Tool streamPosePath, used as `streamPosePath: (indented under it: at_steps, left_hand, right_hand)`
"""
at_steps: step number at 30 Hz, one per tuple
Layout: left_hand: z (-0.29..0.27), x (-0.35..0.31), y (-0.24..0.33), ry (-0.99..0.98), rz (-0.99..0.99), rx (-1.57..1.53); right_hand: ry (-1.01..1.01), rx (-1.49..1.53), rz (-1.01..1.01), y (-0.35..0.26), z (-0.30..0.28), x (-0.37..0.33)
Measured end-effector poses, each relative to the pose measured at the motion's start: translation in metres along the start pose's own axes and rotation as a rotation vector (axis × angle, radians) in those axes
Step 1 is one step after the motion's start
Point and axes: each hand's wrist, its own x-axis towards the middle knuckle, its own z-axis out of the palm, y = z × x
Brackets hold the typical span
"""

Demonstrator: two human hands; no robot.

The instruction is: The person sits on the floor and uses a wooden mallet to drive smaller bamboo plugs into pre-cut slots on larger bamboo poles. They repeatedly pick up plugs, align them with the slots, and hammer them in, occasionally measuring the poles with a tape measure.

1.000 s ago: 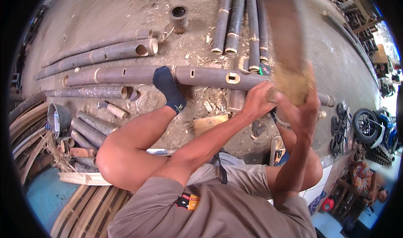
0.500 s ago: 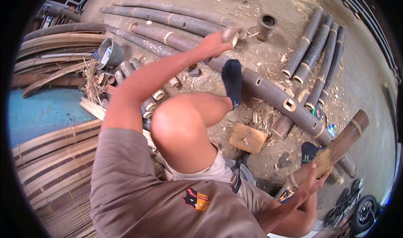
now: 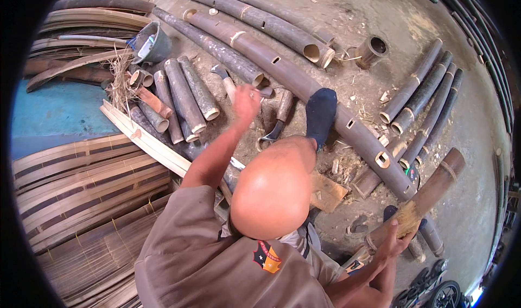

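My right hand grips a brown bamboo tube, slanting up to the right. A tuft of tan fibre bulges from the tube beside my fingers. On the left, my left hand is low over the floor, its fingers blurred. It overlaps a pale-handled tool with a dark curved end; whether it grips this is unclear. A dark flat piece is just right of the hand. Further right lies a tool with a bamboo handle and a dark hooked metal end.
A long bamboo pole with cut holes crosses the floor, my socked foot against it. Short bamboo lengths lie at left, near a grey bucket. More poles and an upright bamboo cup are at right.
My left hand has come down and left from above the long pole; the short bamboo piece it held is no longer visible in it. My right hand still holds the tube. The view has shifted.
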Motion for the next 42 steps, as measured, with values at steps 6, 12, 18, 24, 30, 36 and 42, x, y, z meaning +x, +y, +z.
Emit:
streamPosePath:
  at_steps: [6,12,18,24,30,36,42]
  left_hand:
    - [0.008,0.022,-0.101,-0.148,-0.550,-0.072]
    - [0.017,0.016,-0.112,0.160,-0.410,-0.087]
    - [-0.088,0.065,-0.041,0.500,-0.053,-0.312]
    - [-0.147,0.147,0.076,0.303,-0.481,-1.454]
    - [-0.112,0.188,0.238,-0.199,-0.022,-1.341]
    - [-0.028,0.175,0.401,-0.404,0.156,-1.295]
    - [0.074,0.182,0.421,-0.153,0.072,-1.183]
  right_hand:
    - [-0.010,-0.003,0.112,0.012,0.001,0.000]
    - [-0.049,0.008,0.103,0.021,0.001,-0.003]
    - [-0.035,-0.042,0.109,0.015,0.009,-0.006]
    - [0.016,-0.180,0.071,0.006,0.009,-0.009]
    - [-0.011,-0.143,0.127,-0.002,0.012,-0.009]
    - [0.047,-0.159,0.111,0.001,0.008,-0.010]
    - [0.071,-0.167,0.151,-0.001,0.004,-0.010]
